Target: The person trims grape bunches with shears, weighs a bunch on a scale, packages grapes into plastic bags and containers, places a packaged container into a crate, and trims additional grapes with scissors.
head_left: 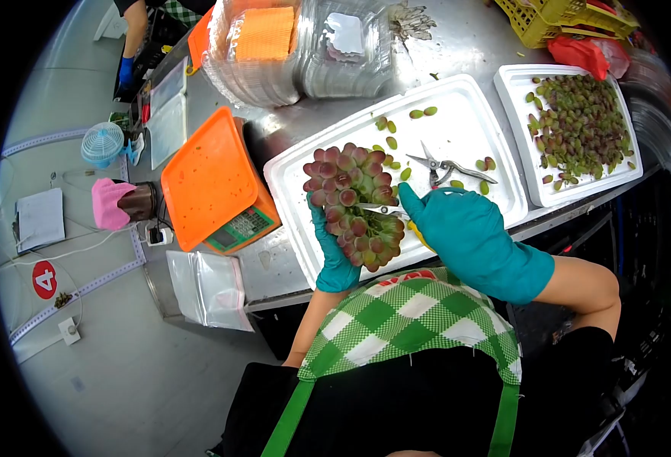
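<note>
A large bunch of red-green grapes [348, 183] is held over a white foam tray [457, 99] by my left hand [335, 263], gloved in teal. The gloved fingers wrap around its left and lower side, partly hidden behind the berries. My right hand [469, 232], also in a teal glove, is closed on scissors [385, 209] with a yellow handle. Their blades reach in among the grapes, and whether they are apart cannot be made out. Pruning shears [450, 167] lie on the tray among several loose grapes [423, 112].
Right of the tray stands a second white tray [526, 171] full of loose grapes. An orange scale [213, 179] is at the left, with plastic bags [209, 288] below it. Stacked clear boxes [347, 68] and a yellow crate [541, 19] stand behind. Another person's blue-gloved hand [126, 72] shows top left.
</note>
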